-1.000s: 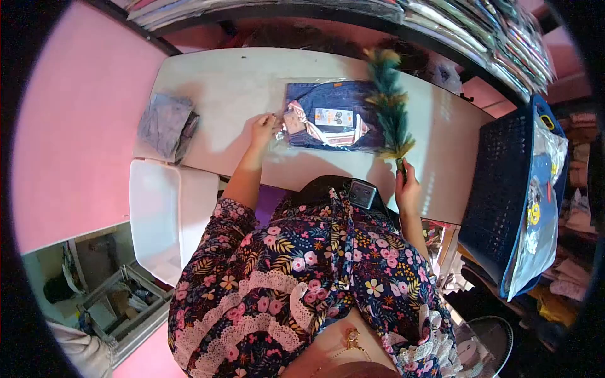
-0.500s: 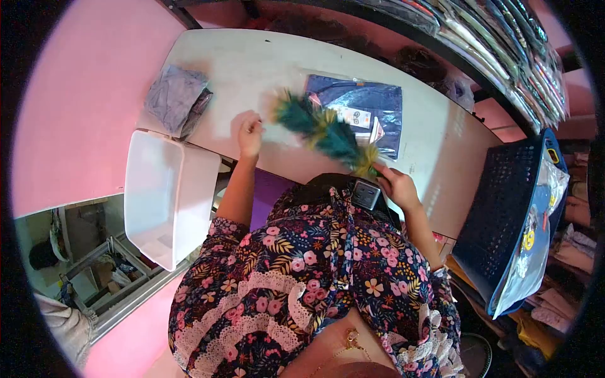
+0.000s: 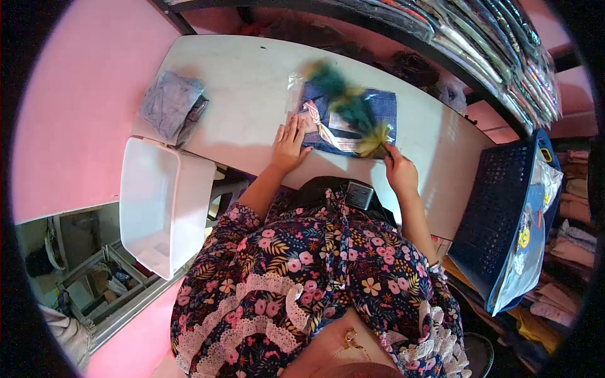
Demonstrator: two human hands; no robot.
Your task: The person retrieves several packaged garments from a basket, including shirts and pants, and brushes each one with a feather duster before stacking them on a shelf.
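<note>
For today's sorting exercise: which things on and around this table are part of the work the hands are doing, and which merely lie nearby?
In use:
left hand, flat beside the bagged jeans
right hand, gripping the feather duster

Lying about:
folded grey cloth
white bin
blue basket
shelved packets

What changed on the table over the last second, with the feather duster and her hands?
The feather duster, held in the right hand, swung from the packet's right side out to the left, then back across the packet of jeans. The left hand let go of the packet's edge and now lies flat beside it. The folded grey cloth, white tub and blue basket stayed put.
</note>
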